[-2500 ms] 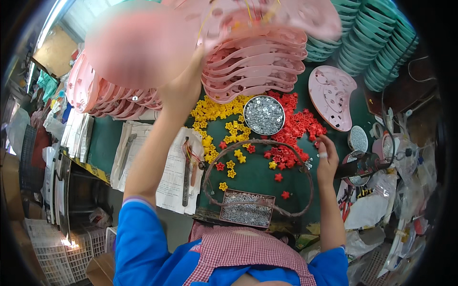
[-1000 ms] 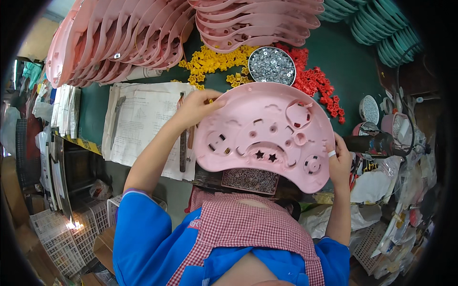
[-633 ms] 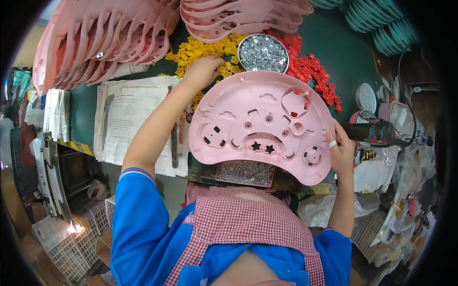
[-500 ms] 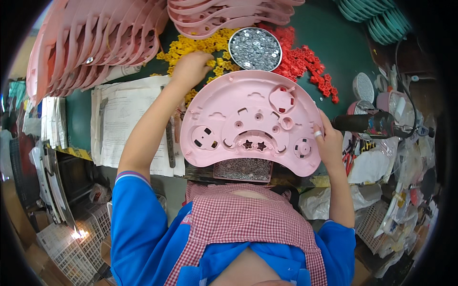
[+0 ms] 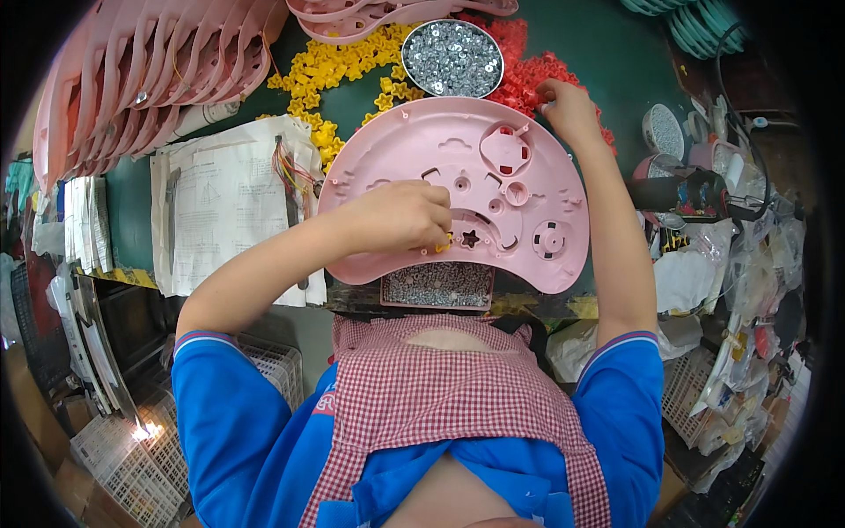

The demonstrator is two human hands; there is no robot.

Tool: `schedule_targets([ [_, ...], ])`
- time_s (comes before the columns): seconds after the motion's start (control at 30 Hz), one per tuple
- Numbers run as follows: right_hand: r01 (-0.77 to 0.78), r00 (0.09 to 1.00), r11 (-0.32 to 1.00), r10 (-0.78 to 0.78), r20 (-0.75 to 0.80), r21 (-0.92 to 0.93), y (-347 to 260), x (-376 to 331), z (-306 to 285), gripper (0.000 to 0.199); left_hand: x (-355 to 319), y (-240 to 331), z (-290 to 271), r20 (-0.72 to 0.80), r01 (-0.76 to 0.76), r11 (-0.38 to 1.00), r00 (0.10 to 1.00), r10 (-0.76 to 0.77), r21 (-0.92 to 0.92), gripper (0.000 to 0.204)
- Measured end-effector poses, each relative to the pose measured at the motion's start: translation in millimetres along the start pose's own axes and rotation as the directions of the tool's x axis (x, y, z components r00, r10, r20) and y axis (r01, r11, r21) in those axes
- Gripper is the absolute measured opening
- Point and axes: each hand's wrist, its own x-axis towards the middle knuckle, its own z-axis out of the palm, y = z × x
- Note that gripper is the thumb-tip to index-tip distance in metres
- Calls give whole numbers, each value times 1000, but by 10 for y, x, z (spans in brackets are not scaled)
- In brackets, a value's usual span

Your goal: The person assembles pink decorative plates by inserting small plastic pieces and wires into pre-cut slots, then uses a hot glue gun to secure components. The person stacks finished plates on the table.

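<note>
A pink curved plastic shell [image 5: 396,145] lies in front of me with its hollow side up. My left hand [image 5: 407,216] is closed on a small yellow star piece [image 5: 443,245], right at a star-shaped hole near the shell's inner curve. The second star-shaped hole [image 5: 471,238], just to the right, shows dark. Beyond the shell's far right edge, my right hand [image 5: 568,110] has its fingers curled at a heap of red star pieces [image 5: 528,79]; what its fingertips hold is hidden. Yellow star pieces [image 5: 339,66] lie scattered at the far left of the shell.
A round dish of small metal parts [image 5: 452,58] stands between the two heaps. Below the shell sits a box of screws [image 5: 437,286]. Stacked pink shells [image 5: 167,79] rise at left, beside printed papers [image 5: 224,207]. A dark cylindrical tool [image 5: 678,195] lies at right.
My left hand has come from the yellow heap to the star hole with a yellow star. My right hand has left the shell's right edge for the red heap.
</note>
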Motion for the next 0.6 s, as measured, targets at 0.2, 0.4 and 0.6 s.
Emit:
schedule_targets([
  [0.2, 34, 999, 999, -35, -31, -19, 207, -66, 86, 26, 115, 4, 49, 7, 49, 999, 999, -49, -13, 15],
  [0.4, 503, 862, 820, -499, -90, 273, -531, -765, -301, 19, -62, 214, 119, -80, 240, 967, 969, -234, 82, 27],
  [0.6, 641, 638, 652, -746, 192, 405, -627, -1343, 62, 21, -133, 623, 220, -331, 345, 913, 906, -264, 217, 28],
])
